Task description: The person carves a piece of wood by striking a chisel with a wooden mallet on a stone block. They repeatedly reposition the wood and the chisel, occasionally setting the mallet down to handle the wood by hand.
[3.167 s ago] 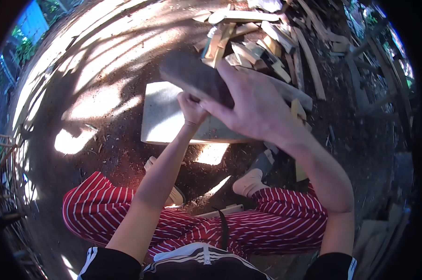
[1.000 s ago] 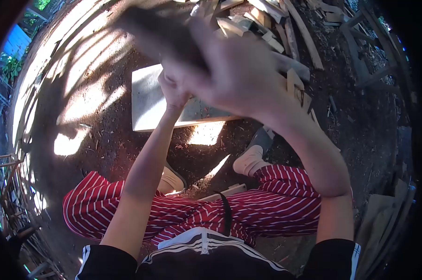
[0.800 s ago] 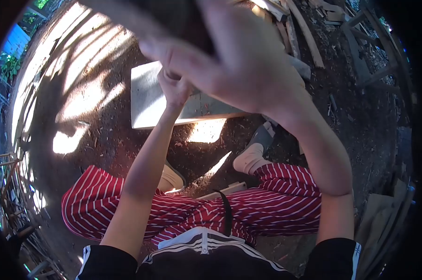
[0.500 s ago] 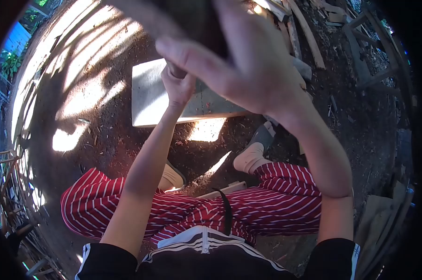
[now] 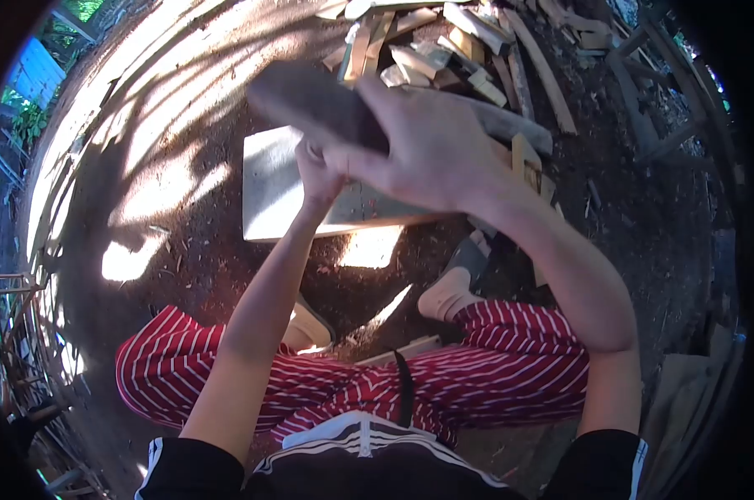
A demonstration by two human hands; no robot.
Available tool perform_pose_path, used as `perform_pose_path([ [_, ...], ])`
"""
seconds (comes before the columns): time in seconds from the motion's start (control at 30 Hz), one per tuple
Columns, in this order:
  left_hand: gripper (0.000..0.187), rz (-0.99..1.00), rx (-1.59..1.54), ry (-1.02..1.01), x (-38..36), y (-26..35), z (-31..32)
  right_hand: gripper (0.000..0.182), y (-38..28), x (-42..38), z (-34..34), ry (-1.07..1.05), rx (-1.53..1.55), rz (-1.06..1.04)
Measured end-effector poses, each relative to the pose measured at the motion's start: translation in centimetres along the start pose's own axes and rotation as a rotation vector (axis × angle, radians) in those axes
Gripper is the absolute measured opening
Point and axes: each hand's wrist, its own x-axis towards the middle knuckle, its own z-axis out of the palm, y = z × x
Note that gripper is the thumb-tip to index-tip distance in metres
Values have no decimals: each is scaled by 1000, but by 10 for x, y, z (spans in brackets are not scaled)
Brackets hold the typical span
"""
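Note:
My right hand (image 5: 435, 150) holds a dark, flat, blurred block (image 5: 319, 100), its thumb below and its fingers at the block's right end. Just under the block's left part, my left hand (image 5: 317, 177) is closed in a fist around something I cannot make out, hidden by the block and the right hand. Both hands are over a pale wooden slab (image 5: 269, 183) lying in front of my feet.
Split wood pieces (image 5: 414, 62) lie heaped beyond the slab. A wooden frame (image 5: 664, 92) stands at the upper right, and boards (image 5: 685, 408) lean at the lower right. My feet (image 5: 449, 292) rest on dirt ground near the slab.
My right hand and the dark block have come lower and look smaller in view, uncovering the wood heap behind. My left hand stays closed, slightly lower.

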Motion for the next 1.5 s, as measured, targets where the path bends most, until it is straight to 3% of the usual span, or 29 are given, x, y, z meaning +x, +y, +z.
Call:
perform_pose_path([
  [0.07,24,-102,-26,39,-19,8,-1,61,-5,3,-13,168,381,93],
  [0.1,23,-273,-2,-23,-15,0,-3,60,-4,3,-11,326,497,31],
  [0.13,23,-277,1,-16,-20,-12,-8,60,-4,1,0,320,502,28],
  [0.2,17,44,-83,44,-19,-18,-8,60,-5,-5,25,13,41,67],
  [0.23,12,221,-14,-5,-23,-8,-3,61,-1,-8,23,31,38,33],
  [0.27,12,240,-25,1,-15,-4,2,61,9,-6,20,42,20,24],
  [0.4,10,-23,30,-87,-21,-11,-7,61,9,-1,-3,-32,191,130],
  [0.47,8,-77,54,-45,-20,-7,-6,62,12,6,-4,468,430,-104],
  [0.53,8,-47,61,-63,-17,-5,-6,64,5,7,2,565,475,-138],
  [0.6,12,43,-175,-38,-19,10,2,63,0,-5,20,-37,-13,91],
  [0.67,17,48,-140,19,-15,-20,-1,63,6,-8,25,26,42,32],
  [0.73,21,133,57,-236,-12,-41,-17,63,-5,-2,1,116,163,13],
  [0.77,21,-32,29,-206,-15,-41,-16,61,-7,0,1,272,259,-13],
  [0.8,21,-39,29,-201,-18,-44,-15,60,-7,3,1,434,352,-43],
  [0.87,20,21,-14,-139,-12,-45,-12,59,-3,-1,15,458,362,2],
  [0.93,17,-65,-71,-200,-13,-20,-12,58,9,-3,25,17,80,90],
  [1.0,15,161,137,-122,-13,-5,-6,57,10,0,19,116,35,3],
  [1.03,15,-28,-34,-124,-9,-14,-1,57,5,1,12,281,226,-11],
  [1.07,16,-121,56,-145,-12,-18,-9,58,2,2,9,453,414,-29],
  [1.1,14,-41,48,-203,-14,-35,-15,59,-2,-8,9,251,416,111],
  [1.13,13,51,42,-265,-6,-6,-9,57,-3,-5,19,52,116,101],
  [1.17,11,8,-265,108,-19,24,13,58,-1,-5,18,-73,126,146],
  [1.2,11,28,-274,96,-13,16,10,60,2,-3,14,-197,125,191],
  [1.23,12,25,-126,4,-12,-5,-3,60,7,-1,18,-196,119,180],
  [1.27,13,-3,25,-93,-18,-18,-11,64,15,-7,31,-66,363,257],
  [1.3,14,-77,-3,-93,-14,-19,-9,68,27,-8,42,75,598,327],
  [1.33,14,-81,-2,-84,-15,-15,-9,68,39,-7,52,65,600,323],
  [1.4,14,-183,-83,-108,-17,-4,-12,71,63,-9,72,-59,377,526],
  [1.5,14,-160,-79,-97,-16,-3,-15,72,98,-27,125,-269,14,667],
])
